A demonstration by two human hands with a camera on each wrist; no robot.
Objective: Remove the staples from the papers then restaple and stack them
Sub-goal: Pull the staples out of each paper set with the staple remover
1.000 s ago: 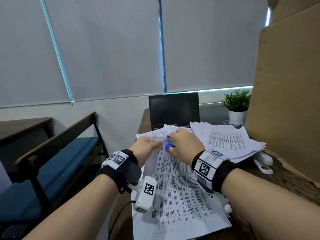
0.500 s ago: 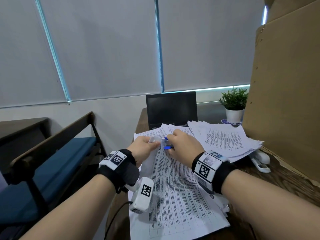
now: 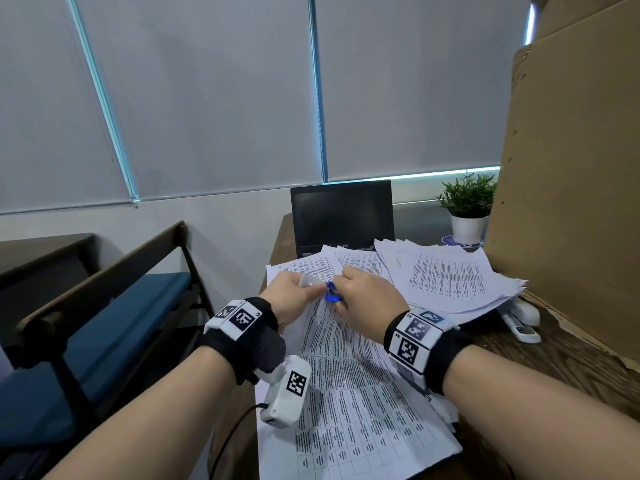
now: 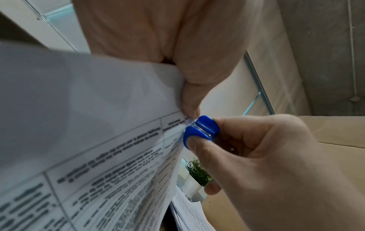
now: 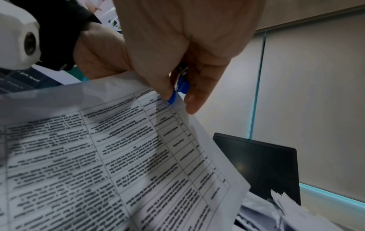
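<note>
Office | desk [image 3: 568,362] with laptop [image 3: 341,216], paper stacks [image 3: 450,275], stapler [image 3: 521,318], potted plant [image 3: 467,202], window blinds [image 3: 207,98]

Blue staple remover [image 4: 200,130] against white papers [image 3: 349,386] gridded with black print. White stapler [image 3: 521,318], black laptop [image 3: 343,216], green plant [image 3: 465,195] in a white pot [image 3: 467,229] — brown cardboard [image 3: 571,202] beside. Dark wood desk [image 3: 554,362]; blue seat cushion [image 3: 90,341].

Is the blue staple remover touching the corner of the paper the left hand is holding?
Touching. The left wrist view shows the blue staple remover, pinched by the right hand, with its front end pressed against the paper corner, beside the left hand.
</note>
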